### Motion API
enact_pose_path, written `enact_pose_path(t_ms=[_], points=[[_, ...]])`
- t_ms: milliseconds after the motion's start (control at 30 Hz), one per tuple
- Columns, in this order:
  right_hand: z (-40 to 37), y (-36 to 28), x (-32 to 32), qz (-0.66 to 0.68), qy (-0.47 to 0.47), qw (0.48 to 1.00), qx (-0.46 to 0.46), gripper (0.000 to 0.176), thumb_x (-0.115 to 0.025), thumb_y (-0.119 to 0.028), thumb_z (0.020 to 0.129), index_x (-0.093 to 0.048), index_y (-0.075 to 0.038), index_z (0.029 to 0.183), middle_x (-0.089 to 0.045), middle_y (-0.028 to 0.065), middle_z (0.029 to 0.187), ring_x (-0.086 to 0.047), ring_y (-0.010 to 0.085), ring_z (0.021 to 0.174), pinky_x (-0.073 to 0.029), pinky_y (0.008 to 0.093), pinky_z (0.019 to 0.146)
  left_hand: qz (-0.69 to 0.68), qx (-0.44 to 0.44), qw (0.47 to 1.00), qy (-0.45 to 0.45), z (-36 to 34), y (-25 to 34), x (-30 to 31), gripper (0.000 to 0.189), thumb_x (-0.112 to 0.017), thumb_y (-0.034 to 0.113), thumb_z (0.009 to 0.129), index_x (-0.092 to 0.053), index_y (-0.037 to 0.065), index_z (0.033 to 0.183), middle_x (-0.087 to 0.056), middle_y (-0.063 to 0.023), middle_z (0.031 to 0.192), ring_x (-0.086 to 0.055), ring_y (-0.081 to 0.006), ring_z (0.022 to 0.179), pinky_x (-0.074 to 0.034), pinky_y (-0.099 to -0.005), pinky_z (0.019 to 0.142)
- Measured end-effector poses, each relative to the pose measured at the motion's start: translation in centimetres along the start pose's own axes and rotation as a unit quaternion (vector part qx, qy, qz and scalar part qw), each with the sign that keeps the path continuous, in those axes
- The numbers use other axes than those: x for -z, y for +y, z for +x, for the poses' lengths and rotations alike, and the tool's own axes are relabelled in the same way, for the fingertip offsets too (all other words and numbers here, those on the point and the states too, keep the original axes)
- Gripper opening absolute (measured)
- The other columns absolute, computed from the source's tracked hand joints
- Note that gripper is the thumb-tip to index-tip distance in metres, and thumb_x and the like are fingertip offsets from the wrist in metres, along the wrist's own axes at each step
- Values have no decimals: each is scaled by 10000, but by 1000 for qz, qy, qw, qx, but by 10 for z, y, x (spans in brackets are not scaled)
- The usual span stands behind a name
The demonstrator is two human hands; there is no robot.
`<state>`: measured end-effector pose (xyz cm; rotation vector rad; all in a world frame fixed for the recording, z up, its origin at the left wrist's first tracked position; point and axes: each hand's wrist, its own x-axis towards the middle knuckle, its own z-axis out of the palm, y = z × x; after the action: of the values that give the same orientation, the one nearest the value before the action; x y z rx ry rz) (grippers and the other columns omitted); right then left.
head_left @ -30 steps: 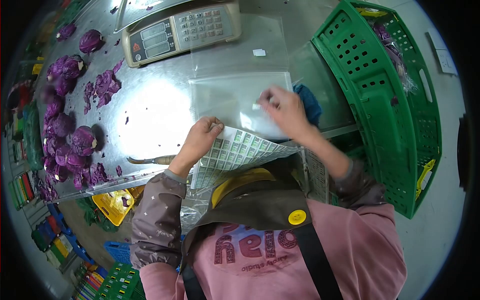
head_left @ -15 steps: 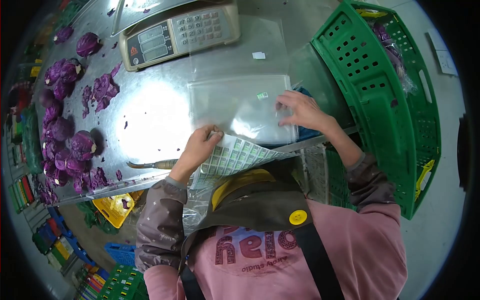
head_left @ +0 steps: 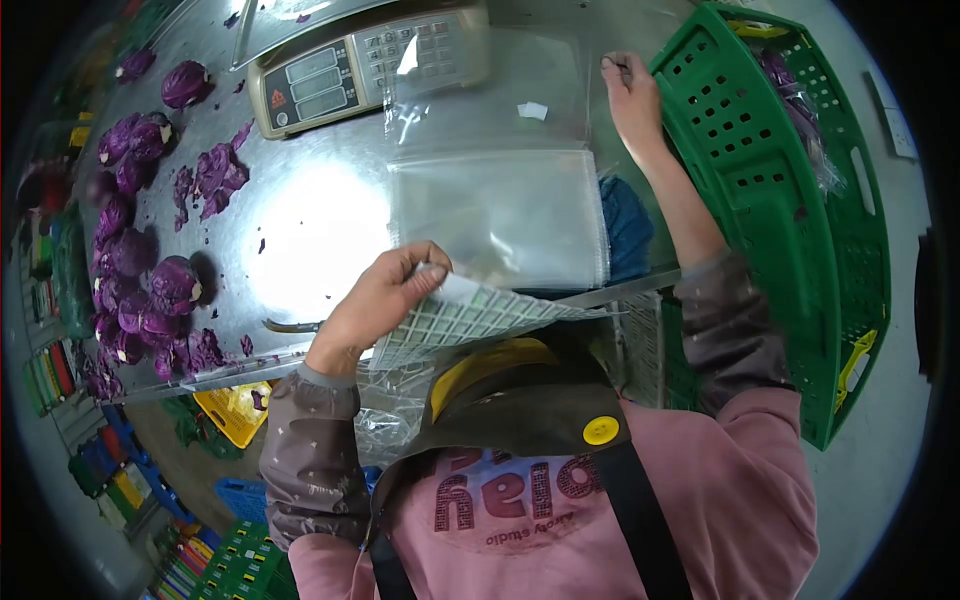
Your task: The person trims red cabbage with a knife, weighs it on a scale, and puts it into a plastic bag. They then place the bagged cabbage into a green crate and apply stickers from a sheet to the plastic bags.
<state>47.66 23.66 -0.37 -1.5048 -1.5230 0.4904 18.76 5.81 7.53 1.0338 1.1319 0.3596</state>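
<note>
My left hand pinches the corner of a sheet of small green-and-white stickers, which bends over the table's front edge. Behind that hand lies a stack of clear plastic bags. My right hand is raised at the far right, its fingers curled together beside more clear plastic bags. Whether a bag edge is between those fingers, I cannot make out. A small white label shows on the far bags. Their film overlaps the keypad of the scale.
Purple cabbages and loose leaves lie along the metal table's left side. A curved-blade knife lies by the front edge. A blue cloth is right of the bags. A large green crate stands at right.
My right hand has moved forward from the near bag stack to beside the far bags. The green sticker no longer shows on the near stack. Film now covers more of the scale's keypad.
</note>
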Motion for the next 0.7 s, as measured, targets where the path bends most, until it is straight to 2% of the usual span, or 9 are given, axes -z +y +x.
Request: enact_pose_path(t_ms=[67, 133, 200, 300, 333, 433, 533, 633, 700], points=[[-33, -59, 10, 47, -126, 985, -112, 210, -514, -189, 843, -586, 4, 801, -631, 94, 771, -588, 205, 699, -449, 314, 650, 3, -16, 999, 52, 4, 0, 5, 144, -503, 180, 889, -522, 54, 822, -428, 56, 704, -374, -41, 675, -334, -184, 615], [-88, -45, -2, 154, -330, 923, 122, 178, -566, -212, 805, -600, -39, 827, -630, 94, 748, -594, 217, 660, -455, 327, 624, 11, -18, 998, 55, 9, 2, 11, 140, -497, 173, 892, -519, 56, 819, -428, 55, 706, -372, -38, 678, -333, -181, 617], [-123, -108, 19, 114, -535, 837, -5, 177, -604, -214, 752, -608, -57, 834, -617, 123, 735, -587, 270, 640, -447, 359, 605, 18, -24, 998, 58, 12, 3, 12, 136, -491, 167, 894, -517, 58, 817, -427, 54, 708, -369, -36, 680, -332, -178, 619], [-144, -108, 15, 88, -513, 853, -19, 216, -633, -226, 707, -608, -62, 845, -600, 147, 734, -574, 308, 657, -432, 382, 593, 414, -232, 852, 220, 15, 7, 4, 156, -601, 114, 773, -576, 53, 914, -563, -43, 869, -511, -218, 873, -406, -294, 738], [-143, -109, 17, 89, -513, 853, -20, 216, -633, -226, 707, -608, -62, 845, -600, 147, 734, -574, 308, 657, -432, 382, 593, 419, -248, 848, 208, 11, 18, -4, 223, -621, 52, 711, -568, 46, 928, -573, -85, 903, -505, -304, 927, -403, -386, 793], [-143, -109, 23, 56, -509, 859, 11, 233, -632, -236, 710, -605, -54, 853, -581, 161, 712, -558, 333, 678, -421, 393, 595, 440, -185, 877, 63, 7, 26, -7, 233, -638, 59, 698, -583, 56, 925, -578, -87, 882, -514, -293, 905, -409, -378, 779], [-145, -106, 24, 102, -506, 856, -36, 233, -657, -213, 693, -600, -61, 860, -587, 125, 750, -566, 300, 684, -428, 368, 591, 359, -113, 926, 15, 15, 27, -3, 238, -670, 74, 694, -587, 27, 912, -587, -87, 779, -554, -241, 772, -431, -332, 717], [-141, -121, 26, 185, -436, 880, -40, 235, -691, -53, 660, -610, -42, 880, -567, 52, 794, -542, 182, 659, -446, 264, 579, 225, -33, 972, -65, 19, 28, -1, 249, -682, 77, 706, -595, -8, 923, -615, -90, 774, -579, -186, 730, -446, -291, 681], [-140, -123, 24, 171, -409, 887, 129, 260, -708, -63, 631, -615, -59, 874, -560, 39, 887, -558, 200, 704, -464, 276, 575, 146, -3, 985, -96, 23, 26, 2, 255, -687, 81, 712, -605, -26, 929, -636, -102, 801, -593, -169, 736, -454, -277, 673]])
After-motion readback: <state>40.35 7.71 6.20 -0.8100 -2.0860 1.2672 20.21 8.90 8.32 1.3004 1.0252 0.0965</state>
